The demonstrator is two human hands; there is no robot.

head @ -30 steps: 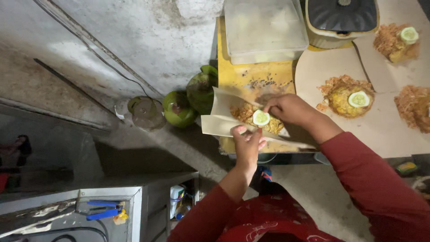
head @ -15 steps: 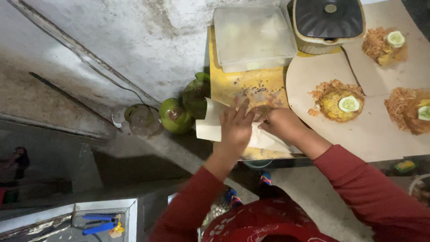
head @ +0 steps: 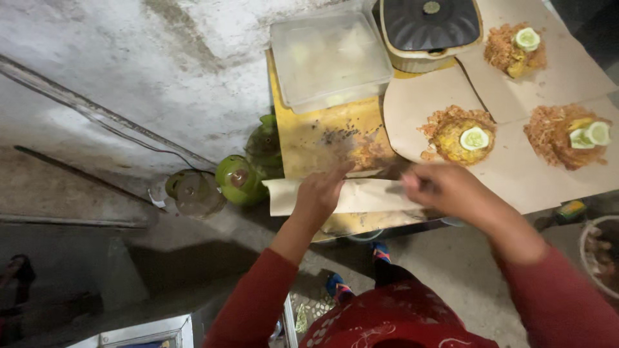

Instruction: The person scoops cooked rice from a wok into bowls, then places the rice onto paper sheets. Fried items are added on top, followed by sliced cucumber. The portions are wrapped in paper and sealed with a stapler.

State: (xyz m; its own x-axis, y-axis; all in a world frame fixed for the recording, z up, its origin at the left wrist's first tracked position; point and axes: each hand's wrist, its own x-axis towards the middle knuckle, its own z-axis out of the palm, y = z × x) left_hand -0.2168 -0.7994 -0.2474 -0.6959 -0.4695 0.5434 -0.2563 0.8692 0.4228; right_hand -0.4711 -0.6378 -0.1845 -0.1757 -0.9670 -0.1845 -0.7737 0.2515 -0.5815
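My left hand presses flat on a folded brown paper packet lying at the near edge of the yellow table. At the packet's right end my right hand pinches the paper, blurred by motion. The food inside the packet is hidden by the fold. Three open portions of orange fried rice topped with cucumber slices lie on brown paper sheets: one in the middle, one at the right, one at the far right.
A clear lidded plastic box and a cream pot with a dark lid stand at the table's far side. Green gas canisters sit on the floor left of the table. A bowl's rim shows at right.
The open paper with rice and a cucumber slice has been folded shut into a long packet. My left hand moved on top of it and my right hand shifted to its right end.
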